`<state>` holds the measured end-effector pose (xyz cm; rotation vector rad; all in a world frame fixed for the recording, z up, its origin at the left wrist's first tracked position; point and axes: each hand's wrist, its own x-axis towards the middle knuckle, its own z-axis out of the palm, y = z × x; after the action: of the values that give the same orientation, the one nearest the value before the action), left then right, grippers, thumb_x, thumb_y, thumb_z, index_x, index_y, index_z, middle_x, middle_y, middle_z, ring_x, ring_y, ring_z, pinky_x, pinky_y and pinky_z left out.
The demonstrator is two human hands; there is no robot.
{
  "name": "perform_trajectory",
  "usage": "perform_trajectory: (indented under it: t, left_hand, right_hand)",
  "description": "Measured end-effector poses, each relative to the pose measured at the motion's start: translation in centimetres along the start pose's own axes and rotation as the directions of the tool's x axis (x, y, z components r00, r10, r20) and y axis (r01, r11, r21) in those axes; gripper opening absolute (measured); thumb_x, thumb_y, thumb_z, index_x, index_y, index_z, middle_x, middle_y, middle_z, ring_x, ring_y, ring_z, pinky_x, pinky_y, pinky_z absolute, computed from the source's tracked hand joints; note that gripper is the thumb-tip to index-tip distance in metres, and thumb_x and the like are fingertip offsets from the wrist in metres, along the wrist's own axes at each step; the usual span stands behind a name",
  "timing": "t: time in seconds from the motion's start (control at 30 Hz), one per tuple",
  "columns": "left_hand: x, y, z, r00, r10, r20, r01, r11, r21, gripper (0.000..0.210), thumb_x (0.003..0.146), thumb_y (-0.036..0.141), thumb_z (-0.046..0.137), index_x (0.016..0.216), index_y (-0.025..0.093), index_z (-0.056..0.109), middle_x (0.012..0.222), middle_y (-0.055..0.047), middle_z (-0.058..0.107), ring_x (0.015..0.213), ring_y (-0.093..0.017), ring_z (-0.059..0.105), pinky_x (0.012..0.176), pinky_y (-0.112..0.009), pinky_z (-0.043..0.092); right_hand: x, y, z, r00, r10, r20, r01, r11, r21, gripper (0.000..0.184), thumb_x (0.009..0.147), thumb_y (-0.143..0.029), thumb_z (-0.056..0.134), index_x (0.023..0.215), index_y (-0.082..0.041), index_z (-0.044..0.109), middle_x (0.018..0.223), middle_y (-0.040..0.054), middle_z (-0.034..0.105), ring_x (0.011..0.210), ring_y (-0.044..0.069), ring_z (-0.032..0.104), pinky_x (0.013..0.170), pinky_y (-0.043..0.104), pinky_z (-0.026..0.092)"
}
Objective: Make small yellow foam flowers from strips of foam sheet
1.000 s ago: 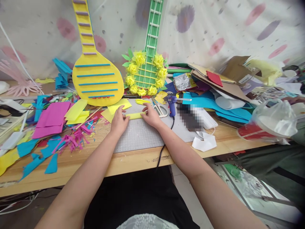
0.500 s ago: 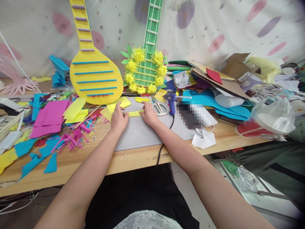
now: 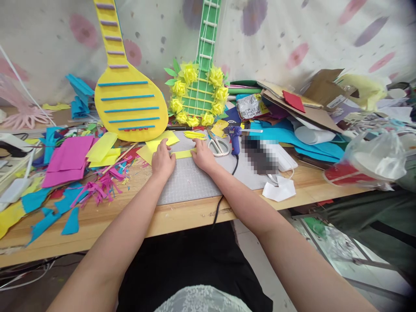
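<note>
A narrow strip of yellow paper lies across the grey cutting mat, spanning the space between my two hands. At its left end my left hand has thumb and fingers closed on the paper. The other end is under the fingers of my right hand, closed on it too. My fingertips partly cover both ends. White-handled scissors lie just right of my right hand, beside a blue glue gun. Behind the strip are thin yellow paper strips and flat yellow sheets.
A yellow paper lute shape and a green one ringed with yellow flowers lean at the back. Paper scraps cover the left. Cardboard, blue sheets and a red cup crowd the right. The glue gun's cord crosses the table edge.
Both hands stay at the strip with only slight finger shifts. The strip now looks flatter on the mat. The camera view has shifted slightly.
</note>
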<state>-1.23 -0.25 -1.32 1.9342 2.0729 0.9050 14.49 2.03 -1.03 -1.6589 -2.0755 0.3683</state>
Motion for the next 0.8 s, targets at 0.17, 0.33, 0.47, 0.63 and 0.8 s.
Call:
perform_trajectory:
  t: [0.17, 0.33, 0.47, 0.63, 0.8]
  left_hand:
    - [0.00, 0.09, -0.05, 1.000, 0.010, -0.001, -0.010, 1.000, 0.010, 0.053, 0.076, 0.015, 0.051, 0.127, 0.020, 0.037, 0.111, -0.007, 0.060, 0.093, -0.020, 0.061, 0.092, -0.038, 0.043]
    - [0.02, 0.16, -0.14, 0.999, 0.032, 0.006, -0.032, 0.999, 0.044, 0.041, 0.077, 0.015, 0.050, 0.118, 0.020, 0.047, 0.109, -0.006, 0.061, 0.090, -0.020, 0.061, 0.088, -0.037, 0.044]
    - [0.08, 0.23, -0.24, 0.993, 0.100, 0.065, -0.108, 0.987, 0.119, 0.023, 0.080, 0.018, 0.046, 0.094, 0.021, 0.064, 0.105, -0.006, 0.063, 0.088, -0.021, 0.060, 0.084, -0.037, 0.044]
    - [-0.08, 0.41, -0.31, 0.974, 0.217, 0.062, -0.225, 0.954, 0.200, 0.026, 0.080, 0.018, 0.045, 0.085, 0.020, 0.070, 0.094, -0.007, 0.068, 0.098, -0.027, 0.052, 0.085, -0.041, 0.042]
    - [-0.30, 0.82, -0.25, 0.962, 0.272, -0.018, -0.264, 0.947, 0.182, 0.023, 0.079, 0.028, 0.051, 0.079, 0.017, 0.071, 0.092, -0.010, 0.066, 0.102, -0.028, 0.048, 0.091, -0.040, 0.041]
  right_hand:
    - [0.06, 0.06, 0.15, 1.000, -0.010, -0.002, 0.009, 1.000, -0.012, 0.044, 0.083, -0.017, 0.042, 0.126, -0.011, 0.041, 0.122, 0.0163, 0.051, 0.106, 0.026, 0.053, 0.086, 0.041, 0.046]
    - [0.03, 0.01, 0.03, 1.000, 0.000, 0.005, 0.000, 1.000, -0.012, 0.044, 0.083, -0.017, 0.043, 0.126, -0.010, 0.041, 0.122, 0.0165, 0.051, 0.104, 0.027, 0.054, 0.087, 0.042, 0.045]
    - [0.04, -0.02, 0.05, 1.000, -0.011, 0.004, 0.011, 1.000, -0.017, 0.044, 0.083, -0.018, 0.042, 0.126, -0.011, 0.041, 0.123, 0.0167, 0.050, 0.106, 0.027, 0.053, 0.087, 0.042, 0.045]
    - [0.13, 0.11, 0.29, 1.000, -0.019, -0.017, 0.018, 0.999, -0.031, 0.042, 0.083, -0.017, 0.041, 0.125, -0.011, 0.043, 0.122, 0.0166, 0.051, 0.106, 0.026, 0.053, 0.085, 0.041, 0.046]
    - [0.05, 0.03, 0.66, 0.999, -0.032, -0.039, 0.032, 0.999, -0.022, 0.046, 0.085, -0.029, 0.046, 0.125, -0.009, 0.043, 0.120, 0.0180, 0.051, 0.103, 0.027, 0.054, 0.087, 0.041, 0.045]
